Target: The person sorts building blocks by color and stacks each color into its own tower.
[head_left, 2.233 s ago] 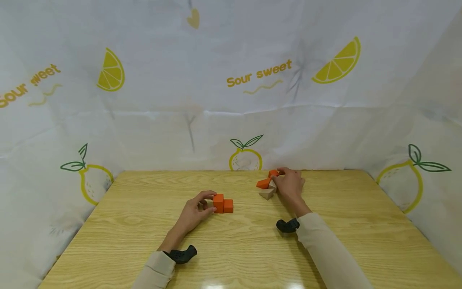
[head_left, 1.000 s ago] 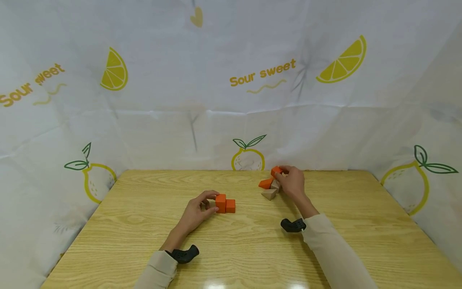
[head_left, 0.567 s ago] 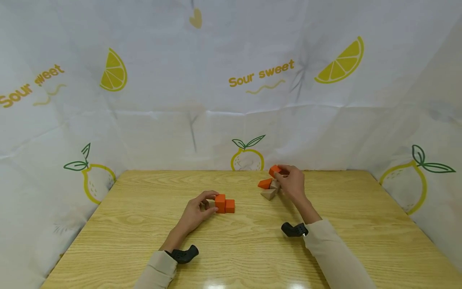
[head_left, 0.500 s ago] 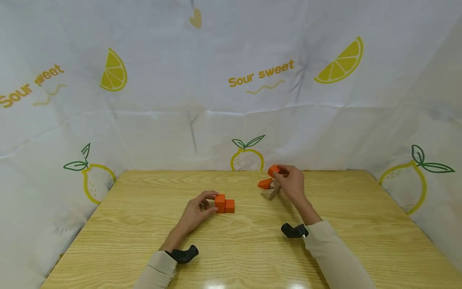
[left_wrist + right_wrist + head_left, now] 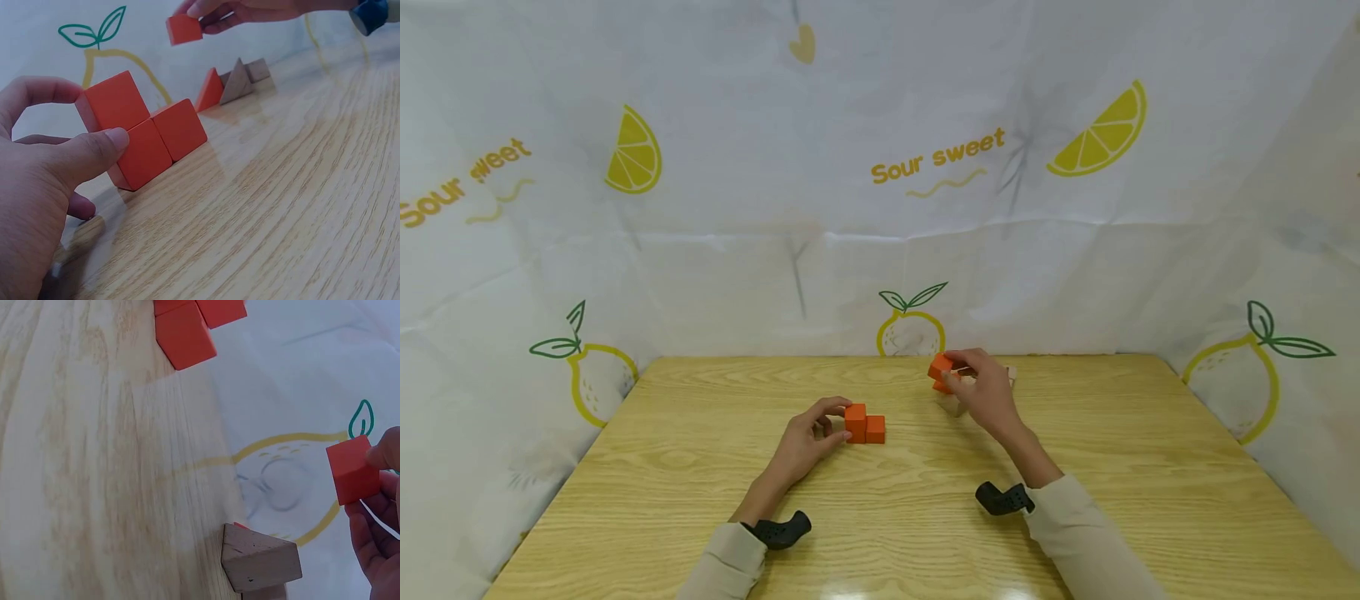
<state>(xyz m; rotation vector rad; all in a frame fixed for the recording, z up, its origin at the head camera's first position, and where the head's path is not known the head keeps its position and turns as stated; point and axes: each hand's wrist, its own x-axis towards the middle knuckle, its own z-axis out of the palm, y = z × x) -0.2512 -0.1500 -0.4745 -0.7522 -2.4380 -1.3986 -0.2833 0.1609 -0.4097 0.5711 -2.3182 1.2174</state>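
Observation:
My left hand (image 5: 805,437) holds a stack of two orange cubes. Its thumb presses near the joint between the upper cube (image 5: 119,103) and the lower cube (image 5: 144,156), with the index finger behind the upper one. A third orange cube (image 5: 181,130) stands against the stack's right side. Farther back, my right hand (image 5: 988,396) pinches another orange cube (image 5: 353,469) in the air, tilted. Under it on the table are an orange triangular block (image 5: 209,90) and a plain wooden triangular block (image 5: 237,84), partly hidden by the right hand in the head view.
Another wooden block (image 5: 257,70) lies behind the triangular ones. All the blocks rest on a wood-grain table (image 5: 880,533). A white cloth with lemon prints (image 5: 737,275) rises at the table's back edge and sides.
My right hand has lifted the orange cube off the table at the back and carried it left, toward the orange triangular block. My left hand has stayed on the stack.

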